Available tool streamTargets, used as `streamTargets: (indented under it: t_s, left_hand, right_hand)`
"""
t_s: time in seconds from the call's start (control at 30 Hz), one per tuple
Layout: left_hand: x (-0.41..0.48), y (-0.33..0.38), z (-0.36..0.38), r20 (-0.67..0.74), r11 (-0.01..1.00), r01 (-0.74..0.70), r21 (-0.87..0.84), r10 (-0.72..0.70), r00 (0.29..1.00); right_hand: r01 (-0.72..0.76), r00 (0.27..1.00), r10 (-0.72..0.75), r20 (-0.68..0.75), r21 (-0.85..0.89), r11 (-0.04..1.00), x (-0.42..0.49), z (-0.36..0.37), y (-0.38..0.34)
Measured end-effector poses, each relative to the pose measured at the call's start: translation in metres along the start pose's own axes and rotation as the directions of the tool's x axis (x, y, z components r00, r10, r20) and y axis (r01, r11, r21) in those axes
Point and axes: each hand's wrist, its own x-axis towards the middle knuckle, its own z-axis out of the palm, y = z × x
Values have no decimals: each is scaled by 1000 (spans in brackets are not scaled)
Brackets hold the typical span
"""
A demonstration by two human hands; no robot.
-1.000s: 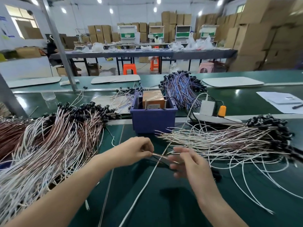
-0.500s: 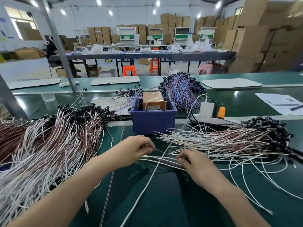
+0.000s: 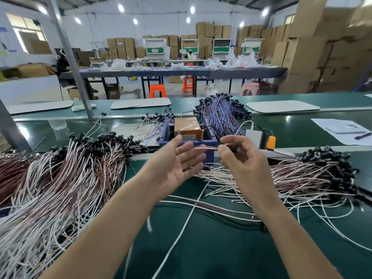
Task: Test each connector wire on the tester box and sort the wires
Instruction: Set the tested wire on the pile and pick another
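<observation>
**Above bench, just near of tester box: one wire in hand**

Over the green bench [image 3: 221, 248], in front of the blue bin [image 3: 165, 131] holding the tester box [image 3: 187, 125]: right hand [image 3: 247, 162] pinches one connector wire [image 3: 207, 148] between thumb and curled fingers, beside its black connector end. Wire runs left toward left hand [image 3: 175, 166], which is palm up, fingers straight, gripping nothing; contact with wire unclear. Left wire pile [image 3: 60, 178], right wire pile [image 3: 302, 174], purple-blue bundle [image 3: 221, 113] far.
</observation>
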Motion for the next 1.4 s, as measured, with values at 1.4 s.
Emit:
streamTargets:
  t_s: [1.4]
  left_hand:
    - [28, -6, -9, 159, 755, -637, 155, 617, 770]
  right_hand:
    - [-511, 760, 357, 543, 160, 845, 4, 36, 65]
